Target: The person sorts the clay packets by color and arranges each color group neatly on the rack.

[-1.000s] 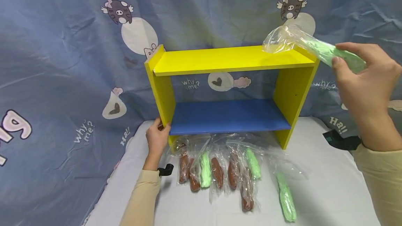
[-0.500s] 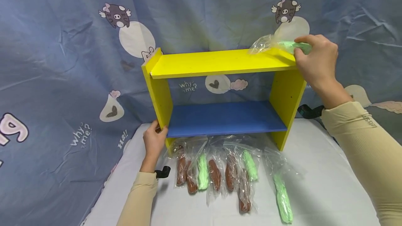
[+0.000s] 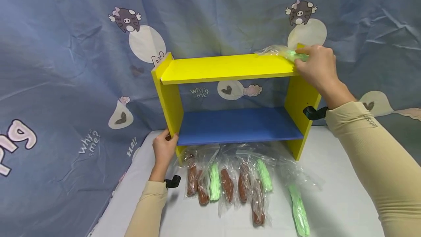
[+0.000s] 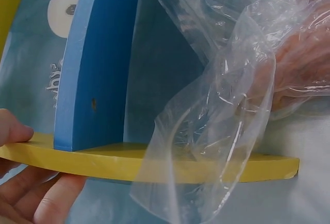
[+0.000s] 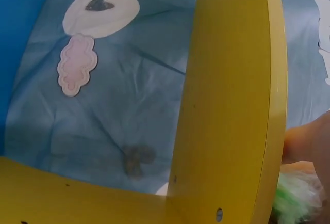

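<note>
My right hand (image 3: 317,65) pinches a light green bundle in a clear plastic bag (image 3: 291,54) at the right end of the yellow top shelf (image 3: 227,68). The right wrist view shows part of the green bundle (image 5: 293,199) beside that hand (image 5: 309,141), beyond the yellow board. With thumb on one side and fingers on the other, my left hand (image 3: 164,149) grips the yellow left side panel (image 3: 168,109); the left wrist view shows the hand (image 4: 36,188) on the panel's edge (image 4: 118,167) near the blue shelf (image 4: 98,69).
Several bagged brown bundles (image 3: 227,185) and green bundles (image 3: 215,182) lie on the white cloth (image 3: 338,193) before the rack. Another green bundle (image 3: 299,211) lies at the right. The blue shelf (image 3: 240,125) spans the rack's lower part. A blue patterned curtain (image 3: 213,14) hangs behind.
My right hand has moved left and inward, bringing the green bundle from beyond the rack's right side down to the top shelf. My left hand still grips the side panel.
</note>
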{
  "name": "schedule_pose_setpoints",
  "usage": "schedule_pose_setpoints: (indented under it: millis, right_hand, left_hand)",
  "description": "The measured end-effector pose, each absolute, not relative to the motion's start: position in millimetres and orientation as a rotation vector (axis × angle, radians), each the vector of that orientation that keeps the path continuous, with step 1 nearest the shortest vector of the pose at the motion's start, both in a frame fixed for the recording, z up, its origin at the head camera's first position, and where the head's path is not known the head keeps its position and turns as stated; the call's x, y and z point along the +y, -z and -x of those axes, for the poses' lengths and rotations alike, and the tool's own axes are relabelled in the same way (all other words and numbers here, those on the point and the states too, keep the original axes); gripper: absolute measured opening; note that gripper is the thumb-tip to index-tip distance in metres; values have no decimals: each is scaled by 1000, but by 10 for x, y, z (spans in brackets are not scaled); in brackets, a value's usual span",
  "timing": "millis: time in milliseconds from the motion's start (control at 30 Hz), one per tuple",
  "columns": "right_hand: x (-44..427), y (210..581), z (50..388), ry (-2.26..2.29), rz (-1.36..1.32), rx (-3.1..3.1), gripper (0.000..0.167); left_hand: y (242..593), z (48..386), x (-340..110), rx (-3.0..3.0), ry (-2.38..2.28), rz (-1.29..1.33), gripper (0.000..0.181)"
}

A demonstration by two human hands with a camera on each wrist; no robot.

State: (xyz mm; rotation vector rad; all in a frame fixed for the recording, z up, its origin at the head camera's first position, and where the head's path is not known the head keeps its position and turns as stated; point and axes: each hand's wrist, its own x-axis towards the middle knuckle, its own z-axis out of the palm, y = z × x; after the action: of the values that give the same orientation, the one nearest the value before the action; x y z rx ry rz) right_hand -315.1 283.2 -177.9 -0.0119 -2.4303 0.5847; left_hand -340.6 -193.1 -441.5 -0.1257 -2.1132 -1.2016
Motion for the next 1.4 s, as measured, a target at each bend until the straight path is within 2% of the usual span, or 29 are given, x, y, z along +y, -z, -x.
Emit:
schedule_pose_setpoints:
  millis: [267, 800, 1000, 1400]
  right_hand:
    - [2876, 1816, 3086, -613, -83, -2450, 51]
    - [2933, 1906, 2632, -624, -263, -2345, 54]
    - [2882, 2092, 2364, -571, -361, -2264, 54]
    - [2815, 2640, 1937, -498, -429, -2216, 61]
  left_hand:
    - [4416, 3434, -1873, -2125, 1213, 123, 21]
    - [4475, 3362, -1861, -2152, 1238, 104, 22]
    - [4476, 3357, -1876, -2156, 1243, 94, 27]
    - [4418, 3360, -1917, -2120, 1223, 98, 17]
